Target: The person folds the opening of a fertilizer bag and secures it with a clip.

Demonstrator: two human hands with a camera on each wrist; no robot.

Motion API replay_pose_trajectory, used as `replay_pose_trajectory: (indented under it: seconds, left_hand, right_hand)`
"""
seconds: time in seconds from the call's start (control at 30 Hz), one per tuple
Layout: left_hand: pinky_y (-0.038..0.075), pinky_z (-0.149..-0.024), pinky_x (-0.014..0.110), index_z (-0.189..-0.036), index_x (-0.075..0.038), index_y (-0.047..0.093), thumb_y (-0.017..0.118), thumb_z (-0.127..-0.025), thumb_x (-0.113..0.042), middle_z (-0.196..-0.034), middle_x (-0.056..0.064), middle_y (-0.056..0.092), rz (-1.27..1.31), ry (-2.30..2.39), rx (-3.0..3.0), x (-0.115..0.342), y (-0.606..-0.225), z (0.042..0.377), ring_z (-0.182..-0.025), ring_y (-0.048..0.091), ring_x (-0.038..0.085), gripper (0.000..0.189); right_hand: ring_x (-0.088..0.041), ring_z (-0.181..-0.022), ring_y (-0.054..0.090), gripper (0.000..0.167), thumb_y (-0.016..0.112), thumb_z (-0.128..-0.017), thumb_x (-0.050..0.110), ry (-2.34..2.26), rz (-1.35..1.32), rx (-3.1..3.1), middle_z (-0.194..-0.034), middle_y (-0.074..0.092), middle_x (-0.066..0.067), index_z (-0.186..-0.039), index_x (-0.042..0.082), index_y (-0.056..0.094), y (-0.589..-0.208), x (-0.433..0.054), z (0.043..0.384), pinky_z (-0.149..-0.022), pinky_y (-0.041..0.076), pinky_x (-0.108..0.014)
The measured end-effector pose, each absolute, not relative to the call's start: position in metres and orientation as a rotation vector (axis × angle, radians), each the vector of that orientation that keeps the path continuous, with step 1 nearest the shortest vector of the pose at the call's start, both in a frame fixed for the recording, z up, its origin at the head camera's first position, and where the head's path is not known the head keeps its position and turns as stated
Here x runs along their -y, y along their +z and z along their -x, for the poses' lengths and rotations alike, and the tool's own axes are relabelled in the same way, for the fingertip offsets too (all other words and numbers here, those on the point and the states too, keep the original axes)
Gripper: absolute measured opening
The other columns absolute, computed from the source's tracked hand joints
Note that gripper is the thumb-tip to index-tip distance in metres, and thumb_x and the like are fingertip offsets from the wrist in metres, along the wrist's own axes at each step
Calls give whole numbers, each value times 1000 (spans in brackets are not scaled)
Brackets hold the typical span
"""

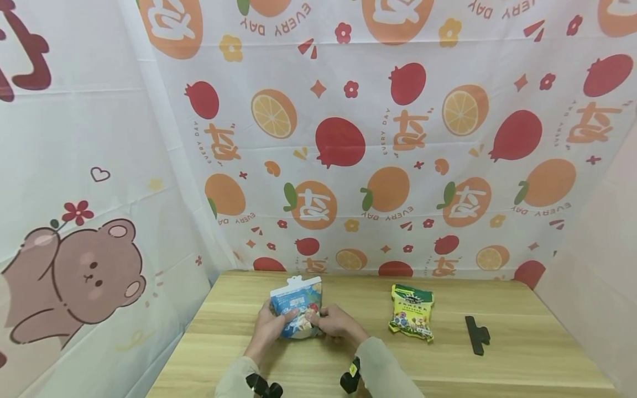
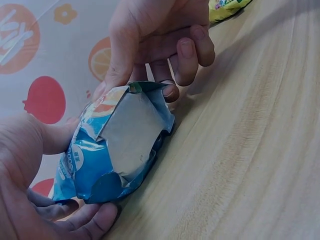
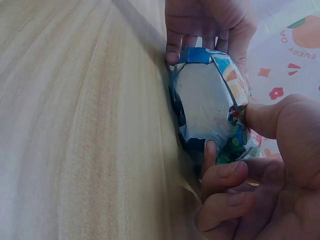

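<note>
A blue snack pouch (image 1: 297,309) with a white hang tab lies on the wooden table (image 1: 522,354) near its front middle. My left hand (image 1: 271,326) grips the pouch's left side, thumb on top and fingers under it. My right hand (image 1: 330,322) pinches the pouch's right side between thumb and fingers. In the left wrist view the pouch's (image 2: 115,145) silvery bottom gusset faces the camera between my left hand (image 2: 30,185) and right hand (image 2: 155,45). The right wrist view shows the same pouch (image 3: 210,100) held on its near side by my right hand (image 3: 250,165).
A green and yellow snack bag (image 1: 412,311) lies flat to the right of my hands. Further right lies a black bag clip (image 1: 476,334). Fruit-patterned cloth (image 1: 348,138) hangs behind the table, and a bear-printed cloth (image 1: 74,221) closes the left side.
</note>
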State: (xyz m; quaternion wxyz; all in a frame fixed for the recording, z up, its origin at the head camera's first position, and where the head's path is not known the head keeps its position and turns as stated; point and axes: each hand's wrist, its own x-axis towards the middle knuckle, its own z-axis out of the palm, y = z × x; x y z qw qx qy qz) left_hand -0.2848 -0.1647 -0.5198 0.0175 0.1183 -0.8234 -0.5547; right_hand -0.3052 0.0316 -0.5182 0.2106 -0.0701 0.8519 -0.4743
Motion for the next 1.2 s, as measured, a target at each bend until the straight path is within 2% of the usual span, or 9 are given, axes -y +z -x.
replay_pose_trajectory:
  seconds: [0.17, 0.4, 0.53, 0.67, 0.77, 0.9, 1.0, 1.13, 1.2]
  left_hand:
    - [32, -118, 61, -154, 12, 23, 75, -91, -31, -153, 40, 36, -388, -1725, 2576, 165, -520, 287, -141, 39, 54, 92]
    - [41, -113, 59, -150, 13, 30, 75, -91, -28, -146, 39, 45, -379, -1729, 2566, 164, -522, 284, -133, 50, 50, 85]
    - [47, -106, 56, -151, 13, 29, 75, -91, -29, -146, 39, 44, -408, -1723, 2580, 164, -520, 284, -128, 53, 47, 87]
    - [43, -110, 59, -152, 12, 28, 76, -91, -30, -147, 40, 43, -411, -1731, 2568, 165, -520, 284, -132, 50, 50, 88]
    - [37, -115, 61, -153, 12, 25, 76, -90, -29, -150, 40, 40, -407, -1753, 2556, 165, -521, 283, -136, 45, 52, 90]
    - [36, -116, 61, -155, 11, 17, 75, -91, -28, -153, 41, 32, -422, -1784, 2558, 166, -522, 282, -138, 41, 54, 95]
    - [37, -115, 61, -155, 11, 16, 75, -92, -28, -152, 41, 33, -423, -1787, 2556, 166, -521, 282, -137, 43, 53, 95]
    - [41, -112, 60, -154, 12, 20, 76, -91, -28, -148, 41, 39, -411, -1773, 2561, 166, -519, 284, -133, 48, 51, 93]
    - [52, -99, 54, -153, 12, 22, 76, -90, -27, -145, 41, 43, -411, -1770, 2565, 167, -517, 285, -122, 57, 47, 92]
  right_hand:
    - [-12, -51, 43, 39, 61, -100, 45, -1330, 180, -2356, -71, 59, -2, -99, 6, 68, -518, -32, 306, -45, 35, -26]
    - [-11, -48, 38, 45, 60, -99, 51, -1331, 193, -2366, -62, 51, 2, -79, 11, 64, -520, -31, 303, -44, 33, -26]
    - [-10, -46, 35, 45, 60, -98, 53, -1350, 178, -2355, -59, 47, 3, -79, 12, 65, -521, -32, 302, -43, 32, -25]
    - [-10, -47, 38, 44, 61, -97, 53, -1341, 172, -2388, -62, 51, 3, -82, 13, 67, -522, -31, 300, -44, 34, -25]
    - [-11, -48, 40, 47, 62, -97, 53, -1318, 155, -2415, -60, 50, 3, -76, 12, 65, -522, -30, 300, -45, 35, -25]
    - [-10, -48, 41, 50, 63, -96, 54, -1289, 125, -2429, -60, 54, 2, -70, 11, 66, -522, -29, 300, -45, 35, -25]
    - [-10, -47, 38, 54, 63, -95, 56, -1280, 123, -2447, -57, 54, 2, -67, 10, 69, -522, -29, 301, -45, 35, -25]
    - [-10, -46, 38, 58, 63, -94, 58, -1271, 128, -2458, -53, 52, 3, -61, 11, 68, -519, -30, 301, -45, 35, -25]
    - [-10, -46, 39, 57, 64, -93, 59, -1272, 127, -2455, -52, 52, 4, -61, 11, 68, -517, -30, 301, -44, 35, -25]
